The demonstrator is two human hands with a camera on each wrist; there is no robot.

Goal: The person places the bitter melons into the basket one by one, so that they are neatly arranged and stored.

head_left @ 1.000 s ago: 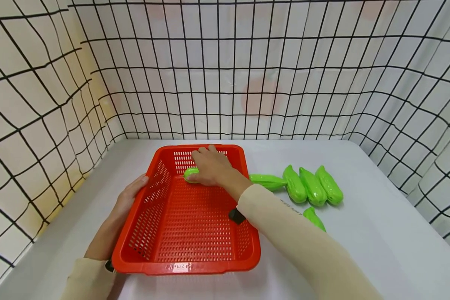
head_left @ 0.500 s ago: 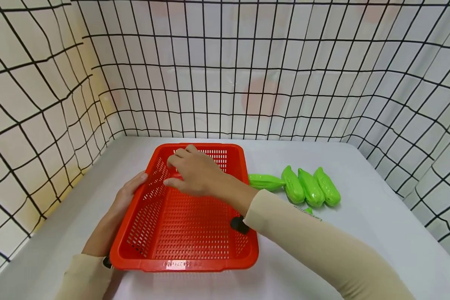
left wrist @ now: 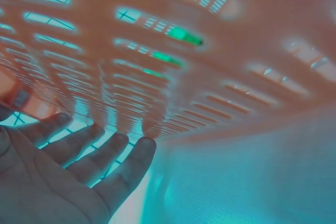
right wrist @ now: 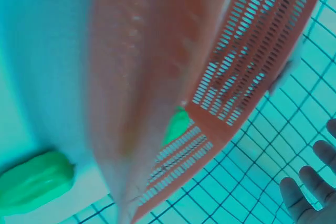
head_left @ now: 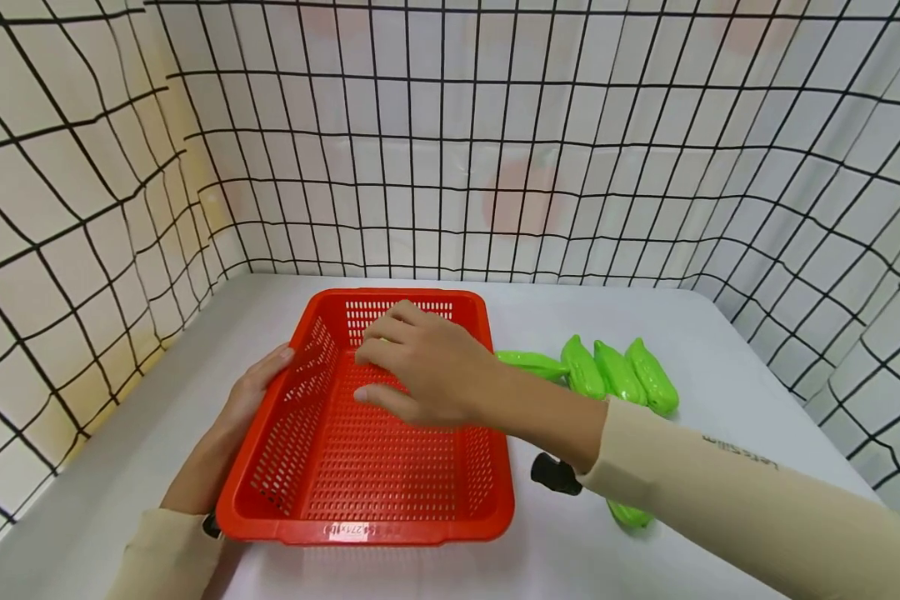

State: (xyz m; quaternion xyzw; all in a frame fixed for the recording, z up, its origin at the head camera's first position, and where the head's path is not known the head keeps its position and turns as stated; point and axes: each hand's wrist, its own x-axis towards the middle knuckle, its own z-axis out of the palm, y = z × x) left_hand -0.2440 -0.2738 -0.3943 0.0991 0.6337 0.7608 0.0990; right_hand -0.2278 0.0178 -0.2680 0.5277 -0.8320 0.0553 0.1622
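A red slotted plastic basket stands in front of me. My left hand touches its left wall from outside; in the left wrist view the fingers are spread and nearly straight against the slots. Over the basket's interior hangs my right hand, fingers loosely bent, thumb apart, nothing between them. Inside, at the far end, lies a glossy green toy vegetable, mostly hidden behind that hand in the head view. Its green shape also shows through the slots in the left wrist view.
Right of the basket, several similar vegetables lie in a row on the white table, with one turned sideways by the rim. Another is partly covered by the right sleeve. Black wire mesh encloses the back and sides.
My right hand let go of the green toy vegetable at the basket's far end, lifted to the left, then drew back rightward. My left hand stayed at the basket's side.
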